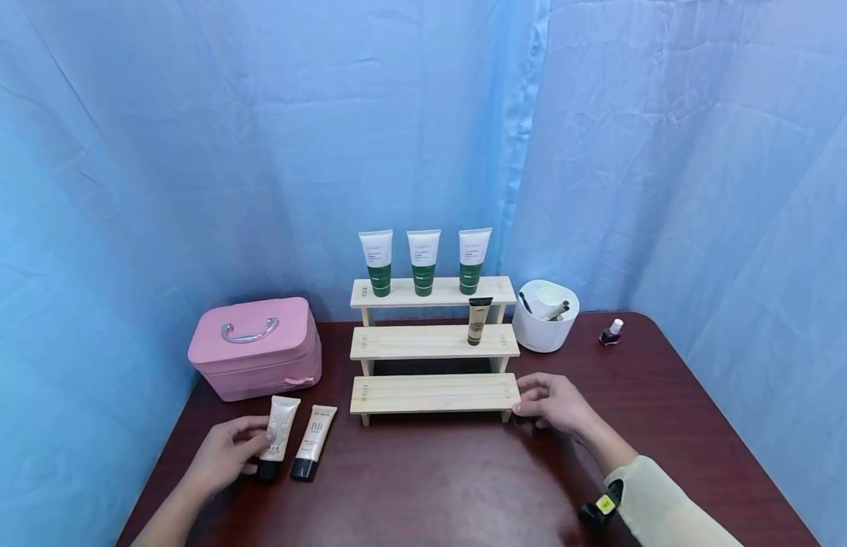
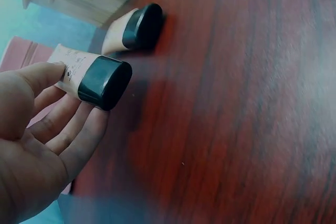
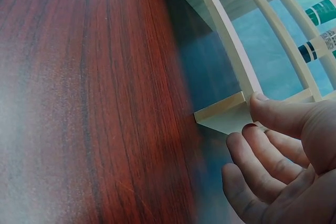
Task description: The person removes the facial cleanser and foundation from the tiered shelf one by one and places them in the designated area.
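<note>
At the front left, my left hand (image 1: pixel 221 454) pinches a beige tube with a black cap (image 1: pixel 279 429) between thumb and fingers. In the left wrist view, the cap (image 2: pixel 105 82) points away from the palm. Just right of it, a second tube marked BB (image 1: pixel 315 441) lies on the table. My right hand (image 1: pixel 556 406) grips the right end of the lowest step of a three-tier wooden rack (image 1: pixel 433 393). Its thumb (image 3: pixel 278 114) presses on the step's corner; the other fingers curl beside the end, partly hidden. A small gold tube (image 1: pixel 476 323) stands on the middle step.
Several things surround the rack: a white-and-green tube (image 1: pixel 424 262) is one of three on the top step. To the left sits a pink case (image 1: pixel 255 346); to the right, a white holder (image 1: pixel 542 327) and a small dark bottle (image 1: pixel 611 333). Blue curtains (image 1: pixel 293 152) enclose the table.
</note>
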`<move>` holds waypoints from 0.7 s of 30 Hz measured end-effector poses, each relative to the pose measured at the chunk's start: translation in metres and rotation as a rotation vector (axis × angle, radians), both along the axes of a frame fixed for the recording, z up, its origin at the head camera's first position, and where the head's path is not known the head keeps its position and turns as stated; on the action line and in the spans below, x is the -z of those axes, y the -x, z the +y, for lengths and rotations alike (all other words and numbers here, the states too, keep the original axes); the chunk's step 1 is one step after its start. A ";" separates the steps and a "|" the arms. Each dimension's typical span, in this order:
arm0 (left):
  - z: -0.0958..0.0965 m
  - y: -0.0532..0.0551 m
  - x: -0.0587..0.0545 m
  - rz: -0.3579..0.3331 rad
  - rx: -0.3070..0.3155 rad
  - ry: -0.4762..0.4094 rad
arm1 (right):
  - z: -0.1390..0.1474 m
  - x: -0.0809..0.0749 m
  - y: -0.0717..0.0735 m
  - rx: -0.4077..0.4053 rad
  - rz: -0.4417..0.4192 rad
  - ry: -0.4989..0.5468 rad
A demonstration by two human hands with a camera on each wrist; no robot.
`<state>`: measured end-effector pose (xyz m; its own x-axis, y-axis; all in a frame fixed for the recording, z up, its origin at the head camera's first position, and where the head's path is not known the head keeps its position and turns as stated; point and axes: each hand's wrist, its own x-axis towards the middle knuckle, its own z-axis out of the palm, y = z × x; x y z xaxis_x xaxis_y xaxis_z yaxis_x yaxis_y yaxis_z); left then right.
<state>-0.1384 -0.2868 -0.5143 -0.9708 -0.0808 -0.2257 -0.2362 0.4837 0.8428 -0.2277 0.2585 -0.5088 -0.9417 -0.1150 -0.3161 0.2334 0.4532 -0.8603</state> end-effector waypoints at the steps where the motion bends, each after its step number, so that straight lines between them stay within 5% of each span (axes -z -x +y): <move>1: -0.001 0.000 0.001 -0.003 0.003 0.008 | 0.000 0.000 0.000 0.000 -0.001 0.001; 21: -0.003 0.005 0.010 -0.021 0.002 0.108 | 0.000 -0.001 0.000 0.004 0.003 -0.008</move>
